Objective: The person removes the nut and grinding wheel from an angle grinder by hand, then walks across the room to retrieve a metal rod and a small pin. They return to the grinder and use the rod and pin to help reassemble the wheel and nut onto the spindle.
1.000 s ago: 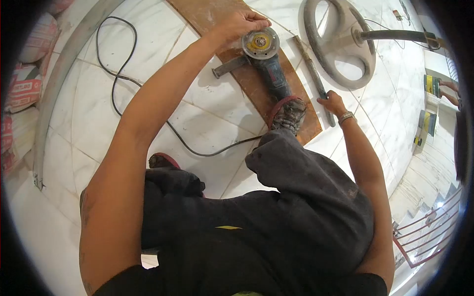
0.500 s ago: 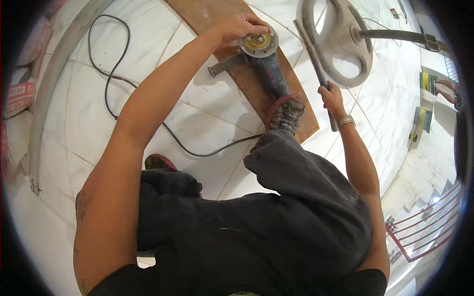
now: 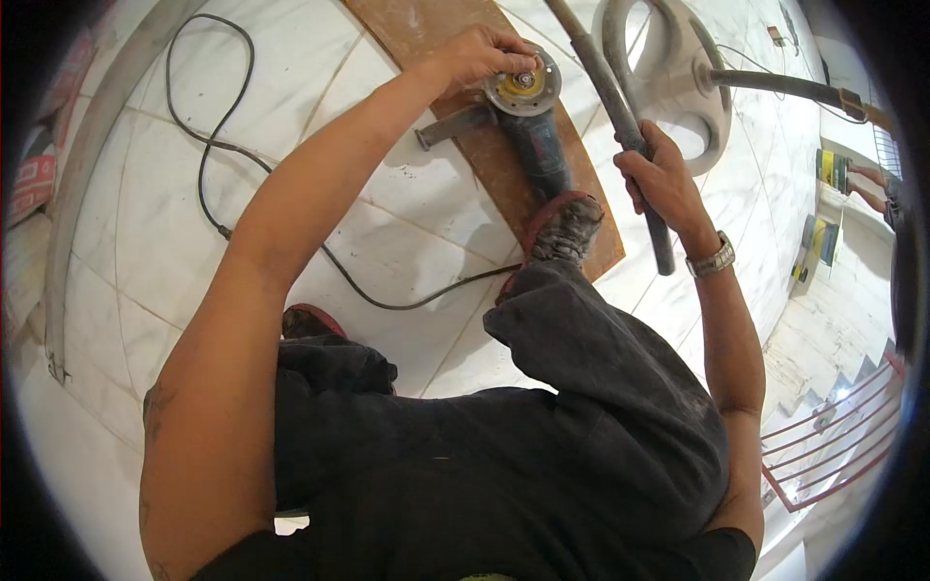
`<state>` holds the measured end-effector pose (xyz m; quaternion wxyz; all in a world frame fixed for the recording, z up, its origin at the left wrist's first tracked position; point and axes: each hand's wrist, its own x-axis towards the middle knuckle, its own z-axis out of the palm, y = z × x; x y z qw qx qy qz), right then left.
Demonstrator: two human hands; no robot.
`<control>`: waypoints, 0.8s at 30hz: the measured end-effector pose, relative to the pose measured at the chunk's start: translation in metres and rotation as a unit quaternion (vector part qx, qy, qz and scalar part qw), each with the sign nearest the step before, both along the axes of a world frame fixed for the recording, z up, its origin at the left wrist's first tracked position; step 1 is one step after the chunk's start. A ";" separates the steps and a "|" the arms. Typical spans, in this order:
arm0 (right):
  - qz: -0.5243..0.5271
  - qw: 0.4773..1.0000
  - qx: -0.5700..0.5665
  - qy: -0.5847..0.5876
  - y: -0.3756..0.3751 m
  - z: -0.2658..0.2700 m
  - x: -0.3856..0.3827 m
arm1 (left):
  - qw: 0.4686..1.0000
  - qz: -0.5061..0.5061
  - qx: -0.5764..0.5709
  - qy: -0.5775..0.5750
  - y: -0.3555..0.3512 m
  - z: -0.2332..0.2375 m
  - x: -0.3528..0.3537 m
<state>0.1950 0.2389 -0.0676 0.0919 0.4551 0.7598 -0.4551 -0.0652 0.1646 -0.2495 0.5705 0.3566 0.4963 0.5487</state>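
Note:
An angle grinder [image 3: 536, 155] lies disc-side up on a brown board [image 3: 475, 145], its side handle [image 3: 451, 127] pointing left. My left hand [image 3: 477, 56] is closed at the yellow centre of the disc [image 3: 524, 89], fingertips beside the nut. My shoe [image 3: 566, 232] rests against the rear end of the grinder. In my right hand [image 3: 663, 182] is a long dark pipe [image 3: 620, 114], gripped near its lower end and raised off the floor. Its upper end runs out of view at the top.
A black power cord [image 3: 207, 145] loops across the tiled floor at left. A beige plastic stand base [image 3: 717, 116] is at the upper right. Bags [image 3: 34, 184] line the left edge, near a metal strip [image 3: 73, 232]. A red railing [image 3: 833, 436] and another person's hand [image 3: 867, 184] show at right.
My right hand has lifted the pipe closer, and its upper end has swung left. My left hand stays on the grinder's disc. The view has shifted slightly.

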 end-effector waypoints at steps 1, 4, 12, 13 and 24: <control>0.012 1.000 0.001 -0.024 0.000 0.005 -0.004 | 1.000 -0.006 -0.003 -0.025 -0.003 0.004 0.001; -0.009 1.000 -0.007 -0.005 -0.004 0.015 -0.016 | 0.998 0.049 0.001 -0.040 -0.009 0.001 0.015; 0.092 0.991 0.056 -0.081 0.001 0.021 -0.030 | 0.985 0.135 0.039 -0.099 -0.013 -0.002 0.032; 0.098 0.991 0.055 -0.072 0.000 0.020 -0.031 | 0.984 0.133 0.041 -0.107 -0.014 -0.002 0.032; 0.147 0.976 0.157 -0.037 0.009 0.015 -0.061 | 0.983 0.151 0.006 -0.106 -0.011 -0.008 0.034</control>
